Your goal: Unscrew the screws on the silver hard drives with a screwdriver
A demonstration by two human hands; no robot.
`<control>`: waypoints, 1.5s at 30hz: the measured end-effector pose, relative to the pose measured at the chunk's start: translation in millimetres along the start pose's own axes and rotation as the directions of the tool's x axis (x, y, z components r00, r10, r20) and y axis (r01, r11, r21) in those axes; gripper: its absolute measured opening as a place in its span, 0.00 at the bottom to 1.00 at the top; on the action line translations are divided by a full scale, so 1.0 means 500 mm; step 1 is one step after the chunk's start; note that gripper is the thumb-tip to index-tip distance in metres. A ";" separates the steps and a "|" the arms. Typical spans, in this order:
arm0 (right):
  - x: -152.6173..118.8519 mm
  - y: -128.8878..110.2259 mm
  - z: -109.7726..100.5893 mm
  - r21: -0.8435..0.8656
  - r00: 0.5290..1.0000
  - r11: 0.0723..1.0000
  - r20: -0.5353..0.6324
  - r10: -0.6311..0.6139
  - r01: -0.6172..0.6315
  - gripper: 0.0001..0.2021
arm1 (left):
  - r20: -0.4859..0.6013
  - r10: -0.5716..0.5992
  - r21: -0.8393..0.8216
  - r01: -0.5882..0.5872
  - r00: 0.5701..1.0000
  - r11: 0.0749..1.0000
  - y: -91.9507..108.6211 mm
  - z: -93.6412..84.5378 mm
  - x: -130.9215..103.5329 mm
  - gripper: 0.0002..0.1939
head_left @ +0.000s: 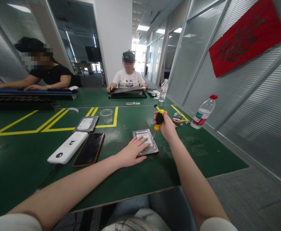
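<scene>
A silver hard drive [154,148] with a white label lies flat on the green table in front of me. My left hand [133,150] rests across its left part, fingers stretched out and spread over the label. A yellow and black screwdriver [159,119] is gripped in my right hand [166,125], fingers wrapped round its handle. Its shaft points down and the tip is at the right part of the drive; whether it sits in a screw is too small to tell. A few tiny pieces, perhaps screws, [125,127] lie just beyond the drive.
Left of my hands are a phone [89,149], a white power bank [68,147] with a cable, and a second hard drive [86,124]. A clear plastic cup [106,116] stands behind. Water bottles [204,112] stand at the right. Two people work across the table [214,157].
</scene>
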State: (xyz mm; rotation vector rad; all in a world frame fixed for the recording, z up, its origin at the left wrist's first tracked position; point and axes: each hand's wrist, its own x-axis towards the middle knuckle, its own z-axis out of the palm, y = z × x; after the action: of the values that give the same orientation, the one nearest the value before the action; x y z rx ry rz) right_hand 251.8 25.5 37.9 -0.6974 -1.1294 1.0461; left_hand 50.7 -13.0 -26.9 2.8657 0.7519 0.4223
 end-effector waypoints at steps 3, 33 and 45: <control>-0.004 0.001 0.002 -0.046 1.000 0.999 0.014 -0.020 0.021 0.22 | 0.000 -0.003 -0.001 0.003 1.000 1.000 0.000 0.000 -0.001 0.28; 0.000 0.013 -0.015 -0.088 0.998 0.994 0.031 -0.056 0.059 0.20 | -0.009 0.016 -0.016 -0.016 1.000 1.000 0.002 -0.003 0.000 0.28; 0.004 0.005 -0.007 -0.041 1.000 0.999 0.007 -0.001 0.001 0.25 | -0.004 0.011 -0.013 -0.011 1.000 1.000 -0.001 -0.001 -0.001 0.29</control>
State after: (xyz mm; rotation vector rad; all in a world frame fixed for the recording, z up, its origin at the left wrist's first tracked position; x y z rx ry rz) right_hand 254.5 28.4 35.3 -0.7261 -1.1604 1.0273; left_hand 49.9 -12.8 -26.8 2.8586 0.7321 0.4322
